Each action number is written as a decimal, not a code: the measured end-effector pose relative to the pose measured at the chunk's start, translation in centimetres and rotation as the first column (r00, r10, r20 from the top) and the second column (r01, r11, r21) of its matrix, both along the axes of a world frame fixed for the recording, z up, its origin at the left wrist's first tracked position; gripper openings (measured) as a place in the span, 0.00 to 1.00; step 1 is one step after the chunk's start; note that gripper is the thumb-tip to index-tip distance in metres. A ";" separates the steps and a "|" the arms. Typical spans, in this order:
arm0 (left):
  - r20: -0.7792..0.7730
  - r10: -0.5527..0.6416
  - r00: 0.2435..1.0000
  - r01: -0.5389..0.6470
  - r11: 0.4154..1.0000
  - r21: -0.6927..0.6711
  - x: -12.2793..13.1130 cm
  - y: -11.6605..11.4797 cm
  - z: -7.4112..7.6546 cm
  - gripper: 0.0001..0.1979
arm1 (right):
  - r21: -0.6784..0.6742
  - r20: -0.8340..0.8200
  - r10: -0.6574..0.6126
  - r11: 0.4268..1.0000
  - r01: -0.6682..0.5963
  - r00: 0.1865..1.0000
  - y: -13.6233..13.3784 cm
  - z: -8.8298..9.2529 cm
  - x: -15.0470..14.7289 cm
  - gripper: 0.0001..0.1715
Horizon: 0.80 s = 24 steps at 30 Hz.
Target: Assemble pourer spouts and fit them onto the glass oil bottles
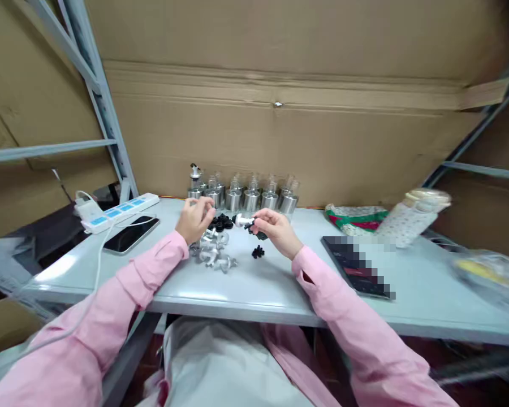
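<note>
My right hand (275, 229) is closed on a small white spout piece with a black part (245, 221) and holds it above the grey table (280, 282). Just left of it, my left hand (194, 219) has its fingers curled together over a pile of black caps (221, 222); what it holds I cannot make out. A heap of clear and silver spout parts (214, 254) lies below my left hand. One loose black cap (258, 252) lies under my right wrist. Both arms wear pink sleeves.
A row of glass bottles with steel bases (250, 195) stands at the back against cardboard. A phone (130, 234) and a white power strip (116, 212) lie at left. A dark tablet (356, 265), a patterned cloth (356, 217) and a wrapped bottle (411, 217) lie at right.
</note>
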State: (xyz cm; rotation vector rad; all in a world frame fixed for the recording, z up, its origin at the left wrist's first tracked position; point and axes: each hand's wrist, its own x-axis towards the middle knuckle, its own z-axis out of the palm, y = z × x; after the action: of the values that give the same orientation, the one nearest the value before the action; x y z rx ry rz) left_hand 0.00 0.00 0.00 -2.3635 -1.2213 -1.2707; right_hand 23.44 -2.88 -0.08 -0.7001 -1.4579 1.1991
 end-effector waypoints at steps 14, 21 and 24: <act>-0.311 0.233 0.921 -0.341 0.868 -0.362 -3.6 4.3 -1.5 0.09 | -0.143 -0.201 -0.039 0.990 0.010 0.979 0.2 0.6 -0.1 0.20; -0.340 0.187 0.922 -0.320 0.862 -0.393 -3.5 4.4 -2.2 0.07 | -0.148 -0.200 -0.067 0.988 0.038 0.978 0.3 0.5 -0.1 0.22; -0.308 0.193 0.932 -0.308 0.869 -0.387 -3.5 4.7 -2.3 0.07 | -0.130 -0.179 -0.070 0.990 0.047 0.981 0.3 0.5 -0.1 0.21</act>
State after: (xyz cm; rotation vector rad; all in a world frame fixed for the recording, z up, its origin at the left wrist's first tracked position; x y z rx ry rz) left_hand -3.54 4.68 -2.25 -2.4333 -1.7940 -0.6281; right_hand 23.36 -2.61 0.39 -0.6932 -1.2098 1.2820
